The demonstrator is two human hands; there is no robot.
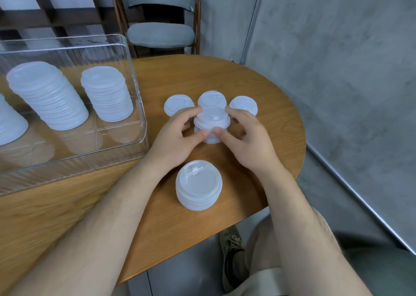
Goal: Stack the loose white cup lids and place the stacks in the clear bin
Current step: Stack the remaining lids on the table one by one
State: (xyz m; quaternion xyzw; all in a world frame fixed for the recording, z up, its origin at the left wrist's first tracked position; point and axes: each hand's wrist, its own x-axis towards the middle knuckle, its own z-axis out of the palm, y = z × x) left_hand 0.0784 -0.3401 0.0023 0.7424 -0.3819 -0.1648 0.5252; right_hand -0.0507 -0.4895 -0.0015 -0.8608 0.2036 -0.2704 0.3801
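A short stack of white cup lids (211, 121) stands mid-table, gripped from both sides by my left hand (177, 135) and my right hand (246, 138), thumbs meeting at its front. Behind it lie three loose lids: one at the left (175, 104), one in the middle (211, 97) and one at the right (244, 104). A second short lid stack (199, 185) sits nearer me, between my forearms. The clear bin (135, 75) at the left holds two tall lid stacks (48, 96) (107, 95) and part of a third stack (10, 122) at the frame edge.
The round wooden table (258, 81) ends close to a grey concrete wall on the right. A grey padded chair (159, 32) stands behind the table. My knee and shoe (233, 250) show below the table edge.
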